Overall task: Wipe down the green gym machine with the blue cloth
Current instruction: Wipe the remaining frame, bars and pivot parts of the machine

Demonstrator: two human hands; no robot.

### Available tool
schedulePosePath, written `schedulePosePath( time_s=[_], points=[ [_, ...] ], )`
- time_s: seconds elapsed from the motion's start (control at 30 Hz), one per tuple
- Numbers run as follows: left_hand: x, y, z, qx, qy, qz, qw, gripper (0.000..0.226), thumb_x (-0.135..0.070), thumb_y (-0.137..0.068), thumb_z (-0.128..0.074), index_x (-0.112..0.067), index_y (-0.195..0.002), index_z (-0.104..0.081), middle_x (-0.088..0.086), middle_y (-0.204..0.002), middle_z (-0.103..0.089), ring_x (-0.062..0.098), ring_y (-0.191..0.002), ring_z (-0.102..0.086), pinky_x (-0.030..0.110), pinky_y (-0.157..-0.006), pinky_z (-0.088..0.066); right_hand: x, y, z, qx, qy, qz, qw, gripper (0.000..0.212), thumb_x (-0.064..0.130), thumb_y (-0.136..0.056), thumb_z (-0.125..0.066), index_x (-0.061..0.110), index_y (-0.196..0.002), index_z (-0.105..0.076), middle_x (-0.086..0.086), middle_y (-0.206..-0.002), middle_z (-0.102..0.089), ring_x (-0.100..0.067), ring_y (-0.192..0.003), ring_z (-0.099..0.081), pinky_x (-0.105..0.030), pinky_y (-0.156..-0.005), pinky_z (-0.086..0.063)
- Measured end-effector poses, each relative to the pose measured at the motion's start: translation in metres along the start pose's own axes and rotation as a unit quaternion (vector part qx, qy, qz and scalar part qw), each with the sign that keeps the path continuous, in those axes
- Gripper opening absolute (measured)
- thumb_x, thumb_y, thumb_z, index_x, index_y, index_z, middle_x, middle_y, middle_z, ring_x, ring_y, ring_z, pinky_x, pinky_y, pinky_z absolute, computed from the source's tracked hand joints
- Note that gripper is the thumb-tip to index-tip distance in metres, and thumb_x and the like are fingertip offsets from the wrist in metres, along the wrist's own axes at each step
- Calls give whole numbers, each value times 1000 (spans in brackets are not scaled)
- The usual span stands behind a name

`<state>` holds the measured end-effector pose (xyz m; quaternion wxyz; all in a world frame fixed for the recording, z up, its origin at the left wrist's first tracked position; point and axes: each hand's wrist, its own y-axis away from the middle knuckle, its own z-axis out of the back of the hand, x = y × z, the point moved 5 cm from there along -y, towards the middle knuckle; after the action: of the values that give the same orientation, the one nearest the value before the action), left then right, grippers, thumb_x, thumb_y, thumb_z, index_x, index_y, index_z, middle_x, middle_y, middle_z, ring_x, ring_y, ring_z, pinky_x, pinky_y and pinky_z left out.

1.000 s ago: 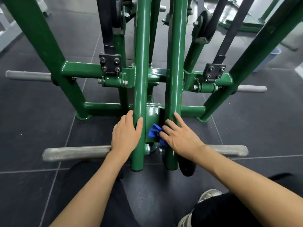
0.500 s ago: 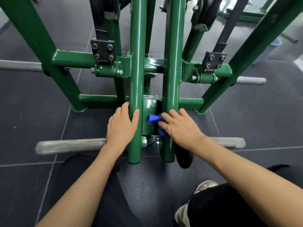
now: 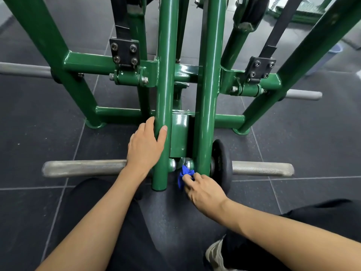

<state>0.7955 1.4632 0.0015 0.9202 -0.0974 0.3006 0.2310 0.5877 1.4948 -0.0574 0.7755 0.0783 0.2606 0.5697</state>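
The right hand (image 3: pixel 205 192) is moving the pinched blue cloth (image 3: pixel 184 176) nearer, onto the bolts (image 3: pixel 188 164), extending the wipe; the left hand (image 3: pixel 145 149) is gripping the left upright (image 3: pixel 165 75).

Green gym machine (image 3: pixel 205 94): glossy painted metal tubing. Side pegs (image 3: pixel 84 168): bare, dull grey, roughened metal. Blue cloth (image 3: pixel 184 176): soft, crumpled fabric. Floor (image 3: pixel 312 133): matt, speckled dark tiles.

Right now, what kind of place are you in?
Most likely a gym: there's a green weight machine, a black weight plate on a metal bar, and dark rubber floor tiles.
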Motion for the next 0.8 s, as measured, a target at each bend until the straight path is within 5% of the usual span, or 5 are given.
schedulePosePath(
  time_s=[0.17, 0.4, 0.63, 0.8],
  points=[
    [-3, 3, 1, 1, -11, -9, 1000, 61, -55, -107, -36, -17, -154, -37, 8, -131, -59, 29, -113, -59, 49, -99, -48, 19, -10, -3, -12, 64, 38, 997, 38, 23, -107, -37, 14, -129, -67, -14, -129, -58, -33, -110, -51, -39, -86, -45],
    [-1, 2, 0, 6, -7, -13, 1000, 61, -57, -107, -35, -18, -153, -37, 7, -130, -59, 29, -112, -59, 50, -97, -49, 29, -20, 3, 80, 165, 12, 983, 38, 29, -107, -39, 22, -138, -60, -3, -123, -64, -30, -111, -39, -39, -87, -30],
    [1, 1, -2, 1, -8, -12, 1000, 60, -56, -107, -35, -18, -152, -39, 7, -127, -60, 28, -109, -59, 51, -97, -49, 27, 7, 33, 125, 85, -67, 986, 38, 14, -103, -39, 16, -135, -59, -28, -128, -46, -36, -105, -48, -45, -87, -43],
    [0, 1, -1, -3, -8, -14, 1000, 59, -56, -107, -35, -18, -152, -39, 7, -127, -60, 27, -109, -59, 51, -97, -50, 10, 4, 48, 107, 57, -101, 987, 40, 8, -102, -35, 8, -136, -56, -28, -121, -47, -38, -105, -48, -48, -89, -45]
  ],
)
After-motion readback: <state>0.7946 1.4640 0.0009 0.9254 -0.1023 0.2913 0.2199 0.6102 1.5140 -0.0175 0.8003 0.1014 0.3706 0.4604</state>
